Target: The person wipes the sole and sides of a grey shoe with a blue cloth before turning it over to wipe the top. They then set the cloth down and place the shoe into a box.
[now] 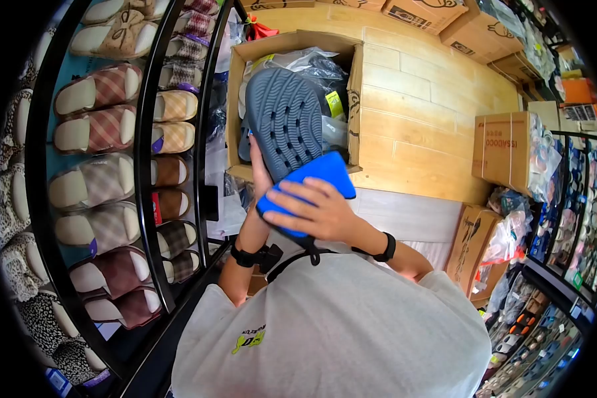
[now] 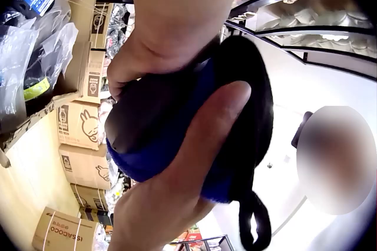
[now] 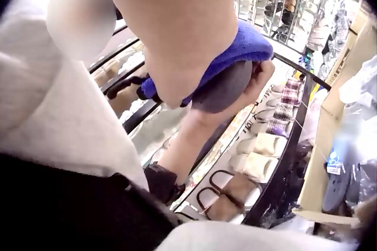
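A dark grey-blue slipper (image 1: 284, 113) is held up over the carton, its ridged, holed sole facing the head camera. My left hand (image 1: 261, 174) grips it from the left side and underneath. My right hand (image 1: 315, 211) holds a bright blue fuzzy cleaning pad (image 1: 340, 174) with a black edge and a hanging loop, wrapped over the slipper's near end. In the left wrist view the right thumb (image 2: 221, 110) presses on the pad's black side. The right wrist view shows the pad (image 3: 250, 44) around the slipper's rounded end (image 3: 227, 89), with left fingers beside it.
An open carton (image 1: 355, 99) of plastic-wrapped footwear stands right beyond the slipper. A black rack (image 1: 149, 159) with rows of slippers runs along the left. Closed cartons (image 1: 501, 151) and more shoe racks line the right. Wooden floor (image 1: 418, 113) shows between.
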A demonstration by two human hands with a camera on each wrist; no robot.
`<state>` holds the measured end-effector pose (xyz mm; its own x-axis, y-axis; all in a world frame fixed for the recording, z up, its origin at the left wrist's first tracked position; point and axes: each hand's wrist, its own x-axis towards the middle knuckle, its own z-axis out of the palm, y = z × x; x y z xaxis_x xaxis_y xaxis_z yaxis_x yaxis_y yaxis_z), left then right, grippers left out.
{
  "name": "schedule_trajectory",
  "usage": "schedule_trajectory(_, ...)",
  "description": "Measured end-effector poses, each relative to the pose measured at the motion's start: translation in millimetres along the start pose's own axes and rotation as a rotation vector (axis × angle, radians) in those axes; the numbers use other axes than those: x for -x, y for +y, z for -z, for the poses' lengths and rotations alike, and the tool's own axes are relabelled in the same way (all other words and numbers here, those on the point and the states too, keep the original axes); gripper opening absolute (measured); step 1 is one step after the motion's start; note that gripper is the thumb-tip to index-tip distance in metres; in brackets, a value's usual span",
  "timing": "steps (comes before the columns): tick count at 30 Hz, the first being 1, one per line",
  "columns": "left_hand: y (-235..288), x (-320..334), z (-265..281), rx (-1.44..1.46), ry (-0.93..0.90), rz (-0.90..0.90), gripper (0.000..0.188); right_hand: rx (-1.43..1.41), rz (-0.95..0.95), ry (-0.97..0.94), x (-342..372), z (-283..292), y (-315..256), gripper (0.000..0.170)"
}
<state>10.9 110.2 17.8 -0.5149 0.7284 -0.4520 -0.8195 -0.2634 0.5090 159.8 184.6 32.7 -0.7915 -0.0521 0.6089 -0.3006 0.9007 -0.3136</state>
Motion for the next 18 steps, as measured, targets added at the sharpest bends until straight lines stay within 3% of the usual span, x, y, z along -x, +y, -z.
schedule_trajectory(3,3.2,0.9,1.6,-0.03,-0.02,-0.011,0.077,0.009,0.157,-0.072,-2.4,0.4,10.9,0.051)
schedule_trajectory(5,6.7,3.8,0.9,-0.097,0.003,-0.013,0.077,0.089,0.044,0.047,-6.9,-2.5,25.6,0.05)
schedule_trajectory(9,25.0,19.2,2.6,-0.111,-0.018,0.107,0.083,0.008,-0.232,0.062,-29.9,6.5,10.7,0.047)
schedule_trajectory(11,23.9,16.5,17.3,-0.293,0.007,-0.168,0.082,0.023,-0.182,0.072,-35.7,-8.4,-11.2,0.047)
schedule_trajectory(12,38.9,1.5,28.5,0.451,-0.343,0.209,0.077,0.043,-0.115,0.035,-37.2,-14.3,-21.3,0.045)
schedule_trajectory(13,36.4,6.2,36.7,0.203,-0.12,0.137,0.073,0.06,-0.04,-0.024,-36.4,-20.7,-30.2,0.043)
schedule_trajectory(15,39.0,1.5,56.4,0.2,-0.043,0.157,0.076,-0.024,0.12,-0.175,-32.5,-28.1,-36.8,0.053)
schedule_trajectory(17,38.0,1.0,78.9,0.066,-0.033,0.029,0.074,-0.083,0.211,-0.227,-35.7,-40.4,-20.8,0.054)
schedule_trajectory(18,48.0,10.8,65.3,0.07,0.077,0.019,0.07,-0.097,0.146,-0.202,-38.0,-43.2,-15.3,0.05)
